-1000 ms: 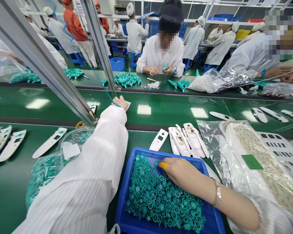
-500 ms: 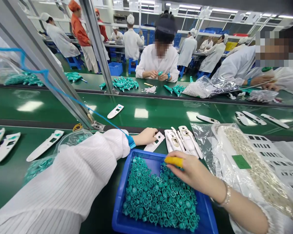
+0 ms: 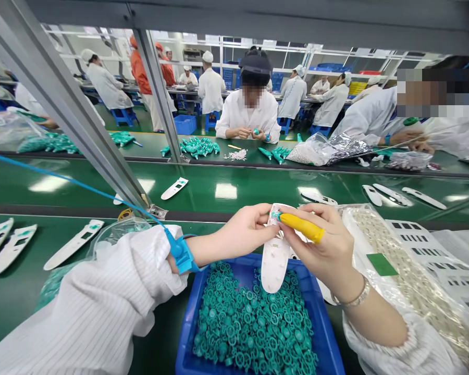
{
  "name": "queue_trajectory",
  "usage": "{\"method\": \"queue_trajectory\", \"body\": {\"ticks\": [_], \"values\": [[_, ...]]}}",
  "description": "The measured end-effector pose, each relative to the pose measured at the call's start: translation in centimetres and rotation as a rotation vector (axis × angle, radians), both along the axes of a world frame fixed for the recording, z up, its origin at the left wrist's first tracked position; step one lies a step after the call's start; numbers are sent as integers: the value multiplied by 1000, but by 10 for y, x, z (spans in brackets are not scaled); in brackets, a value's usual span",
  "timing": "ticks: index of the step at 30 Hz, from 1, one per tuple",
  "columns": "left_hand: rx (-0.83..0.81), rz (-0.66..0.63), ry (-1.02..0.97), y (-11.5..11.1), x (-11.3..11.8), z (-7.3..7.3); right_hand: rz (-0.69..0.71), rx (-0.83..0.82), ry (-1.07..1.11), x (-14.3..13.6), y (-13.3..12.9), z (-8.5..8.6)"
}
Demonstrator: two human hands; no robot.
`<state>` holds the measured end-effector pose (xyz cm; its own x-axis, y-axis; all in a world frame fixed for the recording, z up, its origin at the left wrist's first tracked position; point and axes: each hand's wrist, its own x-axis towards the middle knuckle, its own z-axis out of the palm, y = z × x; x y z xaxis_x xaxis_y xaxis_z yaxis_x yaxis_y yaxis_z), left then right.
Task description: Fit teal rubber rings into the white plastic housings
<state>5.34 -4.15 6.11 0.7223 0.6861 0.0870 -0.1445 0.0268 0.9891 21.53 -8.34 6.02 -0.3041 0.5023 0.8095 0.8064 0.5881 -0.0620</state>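
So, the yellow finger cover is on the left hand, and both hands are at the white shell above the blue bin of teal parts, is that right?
Not quite: the head view shows the yellow finger cover on the right hand, not the left hand. Both are at the white shell above the blue bin of teal parts.

We're on a factory assembly floor here: a long green conveyor belt (image 3: 226,179) running across, workers in white coats and caps seated on blue stools (image 3: 212,120) at benches behind, and a blue tray (image 3: 183,333) heaped with small teal parts (image 3: 254,323) up front.
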Motion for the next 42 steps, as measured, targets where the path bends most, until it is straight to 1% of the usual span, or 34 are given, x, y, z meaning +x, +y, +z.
{"method": "queue_trajectory", "body": {"ticks": [2, 4, 8, 12, 14, 18, 21, 24, 26, 29, 31, 32, 34, 36, 38, 40, 42], "values": [[9, 5, -11, -3, -2, 1, -15, -7, -18, 0, -4, 1], [60, 28, 1, -4, -3, 0, -19, -10, -35, 0, -6, 2], [151, 57, 55, -6, -4, 0, 38, -12, -61, 1, -7, 4], [120, -16, 75, -5, -4, 1, 108, -26, -30, 3, -6, 3], [105, -32, 93, -4, -5, 2, 136, -46, -11, 3, -6, 3], [92, -32, 108, -3, -5, 2, 167, -68, -4, 3, -6, 4], [94, -19, 102, -4, -6, 1, 164, -99, -57, 3, -6, 5], [145, 4, 129, -5, -7, -1, 178, -138, -64, 3, -7, 5], [209, -4, 142, -5, -8, -2, 175, -147, 9, 1, -9, 3], [288, -20, 142, -6, -10, -3, 90, -185, 141, -3, -11, -2], [336, 11, 170, -6, -11, -4, 22, -231, 192, -5, -12, -6], [354, 32, 188, -6, -11, -5, 12, -260, 217, -6, -12, -9], [356, 74, 211, -6, -10, -7, 56, -315, 304, -6, -13, -13], [333, 110, 209, -5, -10, -9, 120, -373, 474, -6, -13, -17], [345, 151, 207, -5, -9, -9, 180, -501, 642, -6, -12, -18], [422, 195, 226, -5, -9, -8, 214, -684, 734, -6, -11, -17], [535, 240, 260, -5, -10, -6, 235, -799, 761, -7, -9, -15]]}}
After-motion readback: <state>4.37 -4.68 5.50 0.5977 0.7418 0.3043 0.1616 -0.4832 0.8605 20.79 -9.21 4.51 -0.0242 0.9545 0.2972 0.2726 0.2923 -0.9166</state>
